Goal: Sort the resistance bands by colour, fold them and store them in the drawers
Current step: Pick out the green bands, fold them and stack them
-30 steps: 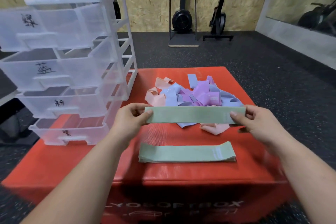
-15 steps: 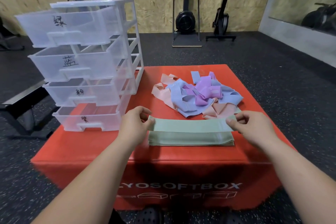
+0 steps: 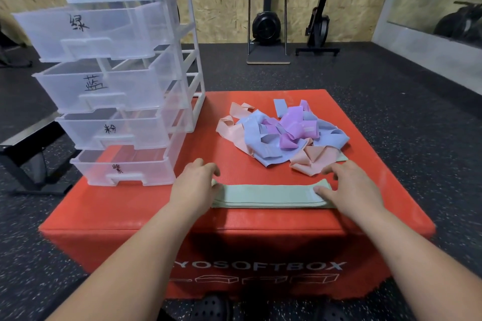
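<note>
At the left of the frame a clear plastic drawer unit [image 3: 188,60] is stood on the red soft box [image 3: 130,206], with all four drawers pulled out. The top drawer [image 3: 104,31] is marked with the handwritten sign for green and appears empty. At lower centre the left hand [image 3: 195,185] is laid over the left end of the stacked green bands [image 3: 266,197], fingers arched down past the far edge. It cannot be told whether that end is pinched, since the thumb is hidden. The stack is laid flat along the near part of the box, with its layers slightly stepped at the near edge. The step in hand is judged to be the squaring of this stack before it is folded. The edges should therefore be nudged flush from both ends at once, and the ends kept level, so that the fold is made across all layers together. Above and right of centre the mixed pile [image 3: 284,133] of pink, blue and purple bands is left unsorted. What may be a green edge [image 3: 343,157] is seen under its right side and should be checked before the green stack is put away. At the right, the right hand [image 3: 352,187] is kept open, thumb pressed flat on the top layer and fingers spread beyond it. Light, even pressure is advised, since stretchy fabric is likely to creep.
</note>
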Available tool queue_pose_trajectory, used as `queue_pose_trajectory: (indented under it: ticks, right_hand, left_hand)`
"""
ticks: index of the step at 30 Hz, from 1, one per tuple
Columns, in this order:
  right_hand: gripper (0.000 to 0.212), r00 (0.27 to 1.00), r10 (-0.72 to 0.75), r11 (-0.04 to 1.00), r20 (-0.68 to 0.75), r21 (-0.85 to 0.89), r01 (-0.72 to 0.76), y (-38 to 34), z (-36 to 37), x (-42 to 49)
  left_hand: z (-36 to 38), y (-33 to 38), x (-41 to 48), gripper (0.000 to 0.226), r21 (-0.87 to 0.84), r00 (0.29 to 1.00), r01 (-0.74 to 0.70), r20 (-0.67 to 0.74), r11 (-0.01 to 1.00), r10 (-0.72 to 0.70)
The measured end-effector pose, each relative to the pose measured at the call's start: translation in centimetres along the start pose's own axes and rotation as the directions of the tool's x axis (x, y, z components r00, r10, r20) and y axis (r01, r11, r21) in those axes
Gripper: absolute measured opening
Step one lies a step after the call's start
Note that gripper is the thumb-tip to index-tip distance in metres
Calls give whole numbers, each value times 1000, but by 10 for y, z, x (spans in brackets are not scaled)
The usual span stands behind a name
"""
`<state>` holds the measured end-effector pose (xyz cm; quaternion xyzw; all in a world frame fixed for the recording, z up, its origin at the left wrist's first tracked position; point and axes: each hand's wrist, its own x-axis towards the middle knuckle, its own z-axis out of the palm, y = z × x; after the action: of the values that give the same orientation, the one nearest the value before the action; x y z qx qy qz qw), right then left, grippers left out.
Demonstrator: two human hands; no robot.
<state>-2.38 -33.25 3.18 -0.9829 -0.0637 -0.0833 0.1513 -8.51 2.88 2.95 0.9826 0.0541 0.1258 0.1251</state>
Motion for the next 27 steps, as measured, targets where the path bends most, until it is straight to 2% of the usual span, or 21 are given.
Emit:
queue_pose_trajectory:
  ticks: [2,4,5,7,9,12,15,17,22,27]
  right_hand:
    - [42,998,-43,998,-44,48,45,-2,-6,2]
    - [44,980,-181,978,-86,94,189,-8,-16,3]
    - [48,959,-277,952,-64,116,283,-12,-19,4]
    - [64,895,-433,899,106,133,418,-21,-21,3]
    - [80,827,-485,870,284,59,489,-23,-14,5]
    - [81,815,-430,884,389,-3,468,-15,-9,9]
    - [71,843,-387,915,373,46,400,0,-9,14]
    - [73,855,-375,924,358,77,373,7,-8,18]
    - [83,834,-416,908,363,120,400,6,-13,22]
    - [74,846,-390,920,363,118,374,12,-15,28]
  left_hand:
    - [-6,1,4,29,-53,998,-39,-41,998,37]
    - [-14,3,7,36,-133,993,-120,-40,984,115]
    - [-17,5,7,43,-156,984,-173,6,972,177]
    - [-18,10,5,64,-136,941,-273,166,952,293]
    - [-14,14,4,80,-86,890,-322,312,943,333]
    - [-10,13,6,78,-39,870,-340,368,940,330]
    - [-11,11,11,69,-34,876,-366,325,930,356]
    - [-12,10,12,67,-43,874,-368,325,929,361]
    - [-14,12,16,72,-38,875,-338,354,940,329]
    - [-14,13,20,77,-20,867,-353,368,935,335]
